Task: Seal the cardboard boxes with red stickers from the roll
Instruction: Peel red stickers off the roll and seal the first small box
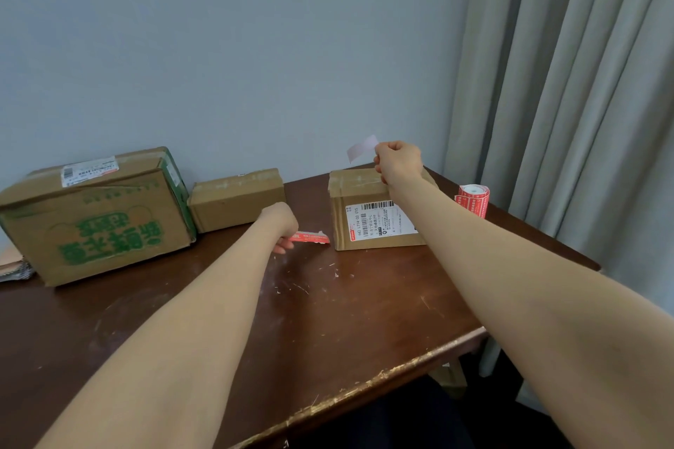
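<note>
Left hand (279, 226) pinches red sticker (312, 238) low over table (346, 302) centre, right hand (397, 160) pinches pale strip (362, 148) above right box (364, 226), roll (472, 199) far right; sticker likely feather-light, limp, tacky, so hold by one end, keep it taut.

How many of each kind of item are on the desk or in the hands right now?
Cardboard boxes: 3 (green-printed box, plain box, labelled box)
Sticker roll: 1
Red sticker, held by left hand: 1
Pale strip, held by right hand: 1
Total: 6
</note>
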`<action>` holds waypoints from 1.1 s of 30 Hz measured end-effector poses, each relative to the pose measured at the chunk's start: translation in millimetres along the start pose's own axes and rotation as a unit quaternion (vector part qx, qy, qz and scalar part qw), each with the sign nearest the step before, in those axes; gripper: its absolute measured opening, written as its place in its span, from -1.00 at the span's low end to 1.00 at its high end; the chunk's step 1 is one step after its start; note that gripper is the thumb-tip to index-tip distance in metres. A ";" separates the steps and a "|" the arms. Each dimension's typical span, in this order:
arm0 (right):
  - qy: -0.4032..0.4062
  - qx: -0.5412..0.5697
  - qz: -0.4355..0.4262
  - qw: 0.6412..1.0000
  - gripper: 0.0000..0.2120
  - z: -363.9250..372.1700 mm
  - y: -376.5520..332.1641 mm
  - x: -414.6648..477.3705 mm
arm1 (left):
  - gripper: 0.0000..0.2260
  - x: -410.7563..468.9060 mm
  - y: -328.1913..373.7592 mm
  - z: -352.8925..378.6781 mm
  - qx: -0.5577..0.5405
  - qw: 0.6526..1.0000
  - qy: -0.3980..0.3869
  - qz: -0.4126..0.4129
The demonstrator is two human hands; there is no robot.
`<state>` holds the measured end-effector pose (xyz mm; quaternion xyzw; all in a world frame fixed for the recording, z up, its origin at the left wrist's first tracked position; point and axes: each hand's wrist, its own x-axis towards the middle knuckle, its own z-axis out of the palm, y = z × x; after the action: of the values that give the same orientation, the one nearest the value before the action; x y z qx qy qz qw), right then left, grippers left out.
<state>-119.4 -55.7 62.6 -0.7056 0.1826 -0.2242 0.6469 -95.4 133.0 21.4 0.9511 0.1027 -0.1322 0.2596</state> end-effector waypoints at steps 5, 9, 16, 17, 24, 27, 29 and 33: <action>-0.008 -0.015 -0.004 1.000 -0.88 1.8 0.2 4.5 | -0.78 3.3 6.3 -7.0 0.080 0.993 0.074 0.051; -0.013 -0.018 -0.012 1.000 -0.82 -0.7 -3.4 7.3 | -0.88 -2.8 41.4 -27.8 -0.015 0.967 0.198 0.160; 0.008 -0.043 -0.056 0.997 -0.87 -18.8 -12.2 10.2 | -0.88 -37.2 113.6 -27.2 -0.294 0.916 0.127 0.242; 0.015 -0.048 -0.063 0.997 -0.87 -21.9 -13.9 10.6 | -0.90 -40.3 118.9 -25.4 -0.312 0.912 0.115 0.242; 0.071 -0.129 -0.095 0.985 -0.81 -39.5 -22.2 11.7 | -0.86 -55.3 142.6 -19.7 -0.389 0.897 0.032 0.209; 0.091 -0.175 -0.115 0.974 -0.83 -39.8 -22.6 11.9 | -0.89 -59.0 148.9 -17.0 -0.399 0.895 0.017 0.197; 0.098 -0.204 -0.131 0.965 -0.85 -40.0 -22.9 11.3 | -0.91 -60.4 151.3 -15.7 -0.400 0.896 0.009 0.193; 0.083 -0.255 -0.163 0.949 -0.87 -38.6 -21.8 8.6 | -0.96 -61.5 152.8 -14.1 -0.414 0.890 -0.012 0.193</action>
<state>-134.3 -90.5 87.5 -0.8460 0.1696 -0.3305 0.3824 -110.3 3.6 123.2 0.7569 -0.0409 -0.0362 0.6513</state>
